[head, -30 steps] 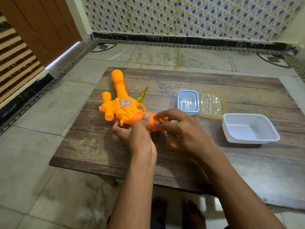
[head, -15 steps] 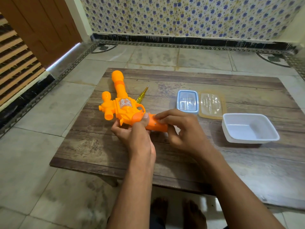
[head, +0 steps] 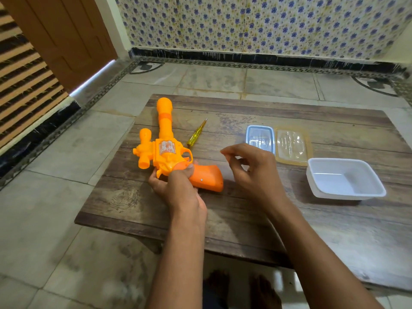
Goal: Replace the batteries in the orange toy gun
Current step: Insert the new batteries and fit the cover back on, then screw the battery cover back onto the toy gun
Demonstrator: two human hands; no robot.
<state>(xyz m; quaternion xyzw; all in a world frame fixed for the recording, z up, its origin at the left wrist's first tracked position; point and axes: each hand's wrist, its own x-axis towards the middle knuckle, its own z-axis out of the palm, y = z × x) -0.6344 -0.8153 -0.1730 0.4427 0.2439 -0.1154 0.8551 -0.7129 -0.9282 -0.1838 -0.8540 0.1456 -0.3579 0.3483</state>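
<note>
Low wooden table (head: 256, 219) on a tiled floor, our left hand (head: 178, 190) gripping the orange toy gun (head: 166, 150) where body meets grip, our right hand (head: 252, 172) lifted just beside the grip, fingers loosely curled, holding nothing, screwdriver (head: 197, 133) near the barrel, white tray (head: 345, 178) far right

Screwdriver (head: 197, 134) right of gun (head: 166, 148)
</note>
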